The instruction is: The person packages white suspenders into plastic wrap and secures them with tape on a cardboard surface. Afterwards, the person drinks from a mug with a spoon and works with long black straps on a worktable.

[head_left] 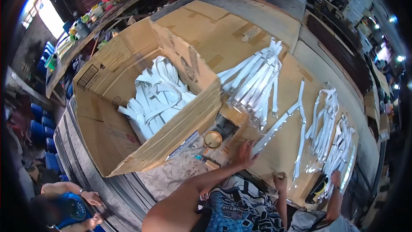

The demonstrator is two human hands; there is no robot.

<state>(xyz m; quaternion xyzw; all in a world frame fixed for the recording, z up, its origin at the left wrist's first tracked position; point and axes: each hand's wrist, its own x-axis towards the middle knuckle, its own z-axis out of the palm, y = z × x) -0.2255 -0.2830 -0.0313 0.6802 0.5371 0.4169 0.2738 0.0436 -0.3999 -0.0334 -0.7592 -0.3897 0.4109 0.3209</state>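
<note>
My left hand (245,156) lies on the cardboard-covered table with its fingers stretched out, at the lower end of a long white strap (279,125). My right hand (280,181) is closed near the table's front edge; whatever it may hold is hidden. Close above it ends a second white strap (300,141), running up to meet the first one. Beyond my left hand lies a bundle of white straps (256,81), partly in clear plastic. To the left, a big open cardboard box (171,133) contains a heap of white straps (161,94).
Further bundles of white straps (324,124) lie at the right. A co-worker's hand (336,178) touches one there, beside a black and yellow tool (317,188). A round tin (213,139) stands by the box. Another person (75,210) is at lower left.
</note>
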